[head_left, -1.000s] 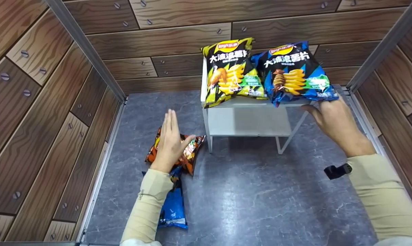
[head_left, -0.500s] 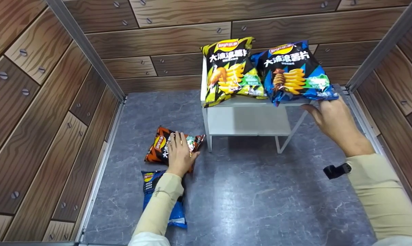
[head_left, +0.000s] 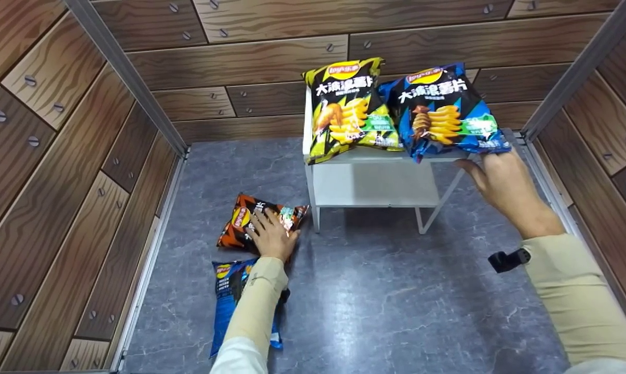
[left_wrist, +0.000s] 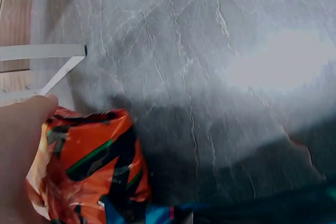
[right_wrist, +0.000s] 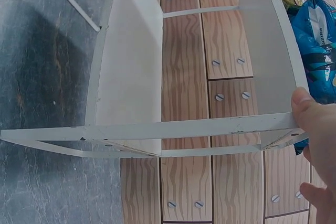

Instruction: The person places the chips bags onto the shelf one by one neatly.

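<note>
My left hand (head_left: 272, 238) lies over an orange-and-black potato chip bag (head_left: 231, 235) on the floor, its fingers spread across the front. In the left wrist view, the thumb side of the hand is beside the crinkled orange bag (left_wrist: 100, 166). My right hand (head_left: 510, 184) grips the near right corner of a white two-tier side table (head_left: 378, 184). Its thumb presses on the frame in the right wrist view, and some fingers are hidden. On the tabletop lie a yellow-and-black chip bag (head_left: 352, 117) and a blue-and-black chip bag (head_left: 437, 111), the latter just above the right hand.
A second blue chip bag (head_left: 227, 311) lies on the grey floor under the left forearm, nearer to me than the orange one. Wood-patterned walls (head_left: 240, 57) close in the back and both sides. A dark wrist camera (head_left: 507, 259) sticks out from the right sleeve.
My left hand has come down and slightly right onto the orange chip bag, its fingers fanning out. The right hand has kept its grip on the side table, and the bags have hardly moved.
</note>
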`<state>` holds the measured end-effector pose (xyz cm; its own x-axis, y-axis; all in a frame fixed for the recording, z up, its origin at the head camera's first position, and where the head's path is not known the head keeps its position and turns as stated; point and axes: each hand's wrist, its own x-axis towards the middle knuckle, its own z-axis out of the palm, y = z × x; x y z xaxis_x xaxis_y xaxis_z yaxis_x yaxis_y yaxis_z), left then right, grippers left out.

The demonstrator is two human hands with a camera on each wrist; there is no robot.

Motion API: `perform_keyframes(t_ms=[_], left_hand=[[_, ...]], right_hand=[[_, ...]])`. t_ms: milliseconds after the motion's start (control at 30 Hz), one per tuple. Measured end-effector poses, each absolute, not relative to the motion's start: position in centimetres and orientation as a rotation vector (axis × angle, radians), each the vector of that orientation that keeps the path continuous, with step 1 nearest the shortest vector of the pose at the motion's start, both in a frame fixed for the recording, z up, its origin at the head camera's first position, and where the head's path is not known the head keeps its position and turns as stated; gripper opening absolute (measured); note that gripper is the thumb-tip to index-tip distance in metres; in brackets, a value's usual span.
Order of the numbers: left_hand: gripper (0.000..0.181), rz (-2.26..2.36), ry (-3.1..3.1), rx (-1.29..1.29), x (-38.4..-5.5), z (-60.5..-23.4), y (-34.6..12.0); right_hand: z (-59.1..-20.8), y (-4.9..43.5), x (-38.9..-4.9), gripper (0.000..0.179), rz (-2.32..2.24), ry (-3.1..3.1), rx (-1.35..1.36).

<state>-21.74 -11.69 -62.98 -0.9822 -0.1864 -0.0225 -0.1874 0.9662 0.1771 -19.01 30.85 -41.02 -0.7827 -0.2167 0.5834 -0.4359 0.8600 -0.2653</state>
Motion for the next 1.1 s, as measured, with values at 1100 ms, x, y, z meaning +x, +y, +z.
perform_keyframes(t_ms=[1100], left_hand=[[0.079, 0.311, 3.217, -0.245, -22.4, -63.6, -11.5]], right_hand=[[-41.2, 30.8, -19.2, 0.043, 0.559, -2.469, 0.461]])
